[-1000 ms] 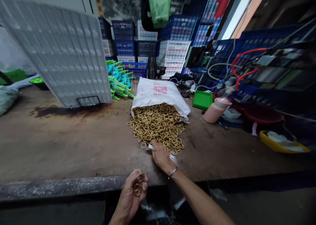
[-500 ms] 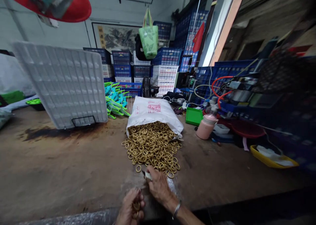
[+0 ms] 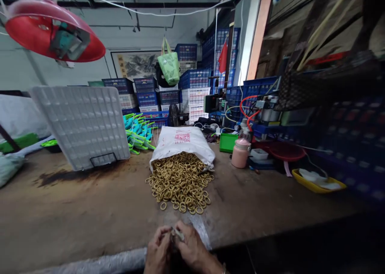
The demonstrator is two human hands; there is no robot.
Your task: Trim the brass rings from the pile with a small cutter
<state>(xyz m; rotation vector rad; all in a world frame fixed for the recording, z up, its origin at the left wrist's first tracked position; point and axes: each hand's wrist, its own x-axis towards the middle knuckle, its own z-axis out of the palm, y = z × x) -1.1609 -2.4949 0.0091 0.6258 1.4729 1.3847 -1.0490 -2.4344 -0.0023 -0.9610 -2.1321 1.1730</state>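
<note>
Worktop (image 3: 90, 218) free at both sides, ring heap (image 3: 180, 182) blocking the middle.
A low pass is possible left or right of the ring heap; straight ahead of the left hand (image 3: 158, 250) and right hand (image 3: 193, 248), it and the white sack (image 3: 192, 142) bar the way. Farther out stand the ribbed white panel (image 3: 82, 125) at left, pink bottle (image 3: 240, 154) at right.

A person's left hand (image 3: 157, 250) and right hand (image 3: 194, 248) are bare, knuckles and thumbs in view, with finer detail at the fingertips lost to shadow and blur. A thin, light-toned bracelet (image 3: 224, 268) sits at the right wrist, only a sliver of it visible at the lower edge. Bare skin runs from knuckles to band.
</note>
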